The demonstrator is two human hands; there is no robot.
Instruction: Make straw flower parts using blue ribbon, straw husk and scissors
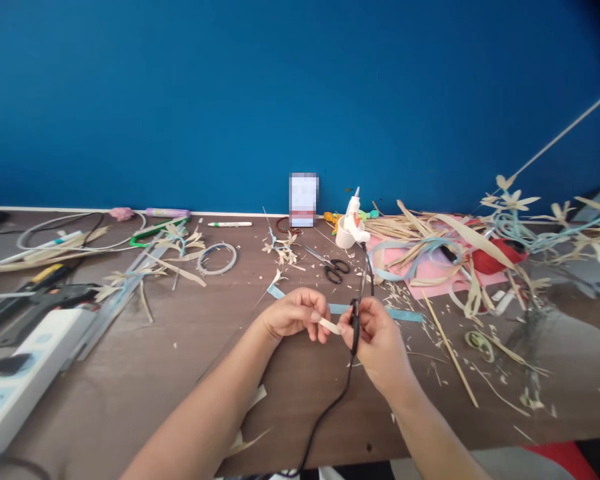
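Note:
My left hand (300, 315) pinches a short pale strip (330, 326) between thumb and fingers. The strip's other end reaches the fingertips of my right hand (377, 340). That hand is closed around black-handled scissors (355, 327), their blades pointing away from me. Behind both hands a light-blue strip (404, 315) lies flat on the table. A black cord (330, 408) runs from beneath my right hand toward the table's front edge. Beyond the hands rests a second pair of black-handled scissors (336, 270).
A white glue gun (354, 217) stands nozzle-up in a white cup (347, 235). Dried strips (420, 233) and pink sheets (430, 283) pile at right, near a thin stick (450, 350). At left lie a power strip (35, 360) and a dark glue gun (55, 307). Scraps litter the brown table (180, 380).

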